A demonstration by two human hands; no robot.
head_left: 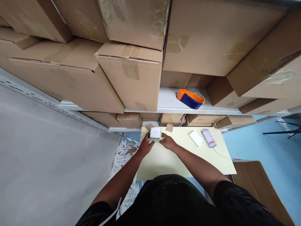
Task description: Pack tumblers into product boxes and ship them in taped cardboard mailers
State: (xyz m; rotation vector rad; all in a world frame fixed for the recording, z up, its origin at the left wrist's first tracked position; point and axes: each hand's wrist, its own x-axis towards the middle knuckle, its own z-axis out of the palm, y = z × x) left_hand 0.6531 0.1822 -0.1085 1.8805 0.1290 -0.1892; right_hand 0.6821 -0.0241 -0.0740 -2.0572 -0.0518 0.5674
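Observation:
A small white box (155, 132) with a faint red mark sits at the far edge of a pale yellow table (164, 161), resting on an unfolded brown carton with open flaps (169, 127). My left hand (145, 145) curls against the left side of the carton below the white box. My right hand (167, 142) rests on its right side, fingers bent toward the box. Both hands touch the carton under the box.
A white card (195, 138) and a blurred phone (208, 138) with a cable lie on the table's right. An orange and blue tape dispenser (191, 98) sits on a white shelf (169, 106) among stacked cardboard boxes (131, 75). White paper strips (122, 157) litter the floor at left.

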